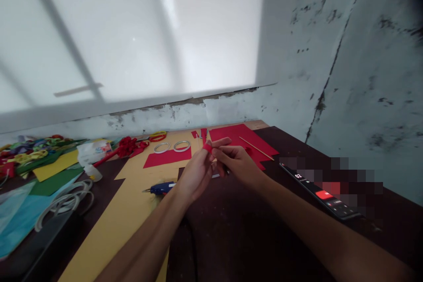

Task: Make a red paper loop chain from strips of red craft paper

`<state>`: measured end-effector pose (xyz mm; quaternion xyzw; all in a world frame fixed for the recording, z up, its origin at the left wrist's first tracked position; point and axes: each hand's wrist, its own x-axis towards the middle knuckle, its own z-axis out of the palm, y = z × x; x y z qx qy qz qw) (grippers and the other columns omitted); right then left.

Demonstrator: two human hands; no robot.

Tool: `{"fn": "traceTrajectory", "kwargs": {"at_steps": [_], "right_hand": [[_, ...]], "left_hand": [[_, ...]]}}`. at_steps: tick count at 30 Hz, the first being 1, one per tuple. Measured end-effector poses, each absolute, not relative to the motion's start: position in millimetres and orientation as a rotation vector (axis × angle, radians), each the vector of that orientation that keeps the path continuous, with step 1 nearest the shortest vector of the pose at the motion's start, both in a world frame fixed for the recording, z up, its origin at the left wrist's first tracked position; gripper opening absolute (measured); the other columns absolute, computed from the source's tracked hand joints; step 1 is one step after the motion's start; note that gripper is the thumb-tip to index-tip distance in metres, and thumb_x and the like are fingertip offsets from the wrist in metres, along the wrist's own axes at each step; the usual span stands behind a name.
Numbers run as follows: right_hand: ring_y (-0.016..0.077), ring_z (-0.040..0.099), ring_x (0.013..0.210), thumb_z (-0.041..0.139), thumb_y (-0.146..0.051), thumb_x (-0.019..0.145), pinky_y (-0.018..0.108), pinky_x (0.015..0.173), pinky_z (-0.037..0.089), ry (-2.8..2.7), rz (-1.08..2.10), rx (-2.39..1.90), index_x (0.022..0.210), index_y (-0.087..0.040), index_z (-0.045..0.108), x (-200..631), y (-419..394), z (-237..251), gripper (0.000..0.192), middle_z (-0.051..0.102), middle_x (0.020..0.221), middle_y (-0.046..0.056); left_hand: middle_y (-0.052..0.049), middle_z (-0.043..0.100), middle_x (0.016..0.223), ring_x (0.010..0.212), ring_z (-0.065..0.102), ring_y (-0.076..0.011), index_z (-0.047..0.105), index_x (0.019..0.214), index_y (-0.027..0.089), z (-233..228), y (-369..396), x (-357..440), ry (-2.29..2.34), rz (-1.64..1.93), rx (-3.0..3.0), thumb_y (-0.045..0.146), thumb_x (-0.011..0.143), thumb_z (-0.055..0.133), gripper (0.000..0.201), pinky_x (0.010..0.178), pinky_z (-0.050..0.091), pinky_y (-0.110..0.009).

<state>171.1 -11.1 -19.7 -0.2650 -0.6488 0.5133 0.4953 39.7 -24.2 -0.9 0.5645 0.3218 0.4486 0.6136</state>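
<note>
Above the dark table, my left hand [198, 169] and my right hand [236, 163] meet, fingertips close together. A small red strip [207, 147] is pinched between them, bent at the left thumb; its lower part is hidden by the fingers. Just left of my left wrist lies a blue hot glue gun [160, 188], its metal tip facing left. Beyond the hands are red sheets [228, 134], with a thin wooden stick [257, 148] across the right one. Two rolls of narrow tape [182, 145] rest by a red piece [165, 158] on the left.
Yellow-handled scissors [157, 135] and a red flower [128, 146] lie at the back left. A small bottle [93, 172], coiled white cable [66, 200] and heaped coloured craft pieces [29, 154] fill the left side. A lit phone [320, 191] lies right, near the wall.
</note>
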Motion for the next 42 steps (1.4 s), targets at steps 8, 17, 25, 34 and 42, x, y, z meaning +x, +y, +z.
{"fn": "traceTrajectory", "kwargs": {"at_steps": [8, 17, 25, 34, 42], "right_hand": [[0.0085, 0.048, 0.043, 0.061, -0.059, 0.083, 0.023, 0.046, 0.037, -1.521, 1.291, -0.577, 0.072, -0.016, 0.063, 166.9, -17.8, -14.2, 0.045, 0.055, 0.048, -0.004], [0.0073, 0.047, 0.041, 0.064, -0.052, 0.084, 0.021, 0.045, 0.034, -1.509, 1.222, -0.710, 0.072, -0.016, 0.067, 173.0, -15.7, -16.2, 0.039, 0.057, 0.048, -0.003], [0.0068, 0.044, 0.039, 0.066, -0.050, 0.082, 0.021, 0.040, 0.030, -1.488, 1.265, -0.843, 0.070, -0.015, 0.067, 180.0, -14.3, -11.9, 0.037, 0.055, 0.045, -0.003], [0.0066, 0.045, 0.039, 0.063, -0.047, 0.084, 0.020, 0.041, 0.030, -1.566, 1.247, -0.971, 0.071, -0.015, 0.067, 178.3, -10.7, -15.4, 0.036, 0.056, 0.046, -0.003], [0.0080, 0.049, 0.043, 0.058, -0.048, 0.088, 0.020, 0.045, 0.035, -1.644, 1.321, -0.872, 0.080, -0.014, 0.067, 179.5, -7.7, -18.3, 0.036, 0.058, 0.049, -0.002]], "left_hand": [[-0.009, 0.066, 0.086, 0.054, 0.052, -0.0103, 0.061, 0.125, 0.015, 4.7, -35.9, 48.1, 0.652, 1.072, 1.230, 0.066, 0.092, 0.035, 0.067, 0.058, 0.047, -0.025], [-0.008, 0.072, 0.095, 0.086, 0.065, -0.0200, 0.069, 0.115, 0.018, -6.1, -11.9, 25.0, 1.000, 1.208, 1.695, 0.049, 0.096, 0.041, 0.046, 0.080, 0.052, -0.031], [-0.008, 0.067, 0.117, 0.107, 0.061, -0.0212, 0.058, 0.131, 0.024, -5.4, -4.2, 7.8, 1.251, 1.308, 2.426, 0.022, 0.088, 0.059, 0.043, 0.094, 0.049, -0.036], [-0.008, 0.068, 0.118, 0.104, 0.061, -0.0224, 0.062, 0.122, 0.019, -7.0, -5.3, 4.1, 1.328, 0.899, 2.827, 0.026, 0.099, 0.042, 0.031, 0.093, 0.046, -0.036], [-0.006, 0.069, 0.087, 0.089, 0.062, -0.0212, 0.062, 0.080, 0.019, -3.1, -7.2, 2.8, 1.345, 0.983, 2.635, 0.028, 0.100, 0.035, 0.034, 0.080, 0.043, -0.031]]}}
